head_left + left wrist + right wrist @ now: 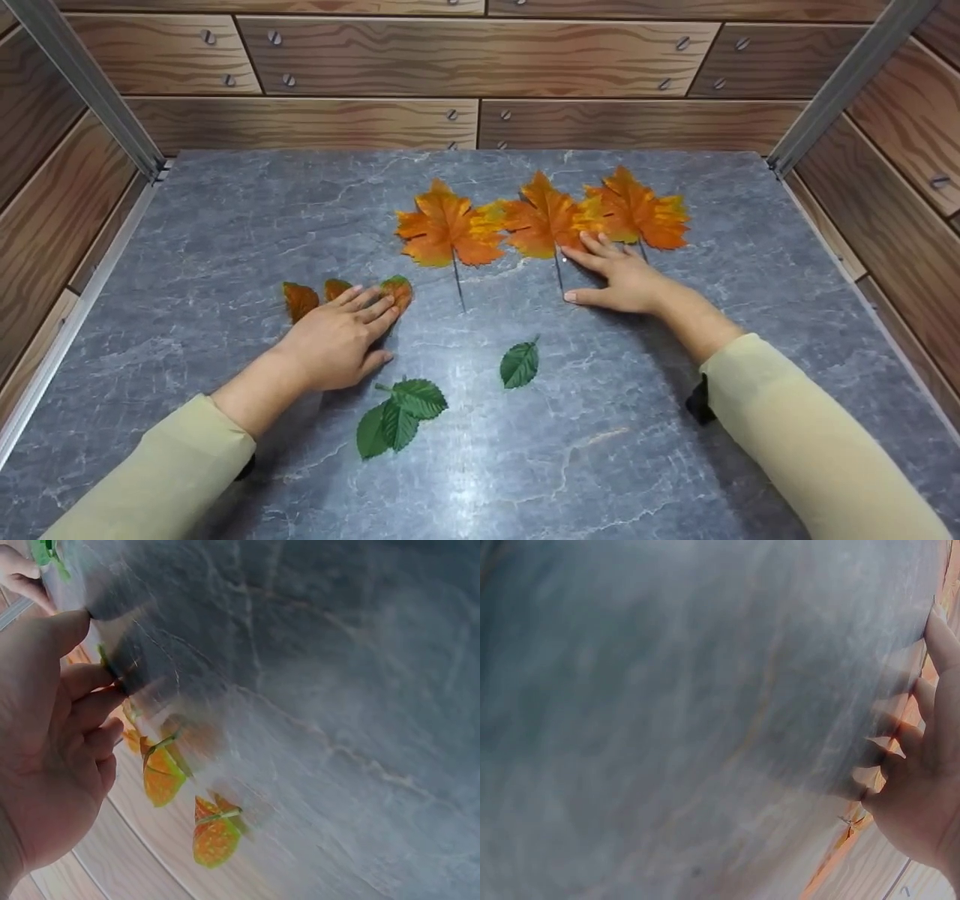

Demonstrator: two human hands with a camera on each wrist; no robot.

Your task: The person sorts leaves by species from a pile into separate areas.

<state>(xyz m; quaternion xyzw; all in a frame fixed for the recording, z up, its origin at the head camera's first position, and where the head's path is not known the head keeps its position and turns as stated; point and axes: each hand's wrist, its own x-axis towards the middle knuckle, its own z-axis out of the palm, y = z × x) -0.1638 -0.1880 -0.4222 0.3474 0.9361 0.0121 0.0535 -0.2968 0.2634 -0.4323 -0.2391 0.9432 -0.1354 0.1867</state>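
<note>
Three orange maple leaves with dark stems lie in a row at the back: a left maple leaf (448, 229), a middle maple leaf (541, 217) and a right maple leaf (637, 210). My right hand (619, 277) rests with spread, straight fingers at the lower edge of the middle one, its thumb by that leaf's stem. On the left, my left hand (337, 345) lies over a row of small orange-brown leaves, its fingertips touching the rightmost small leaf (399, 291). Two more small leaves, the left one (300, 301) and the middle one (336, 288), show beyond its knuckles, partly covered.
Nearer the front lies a cluster of green leaves (401, 420), with a single green leaf (519, 365) to its right. All rest on a grey marbled table (600, 465). Wood-patterned walls (480, 60) and metal posts (840, 90) bound the back and sides.
</note>
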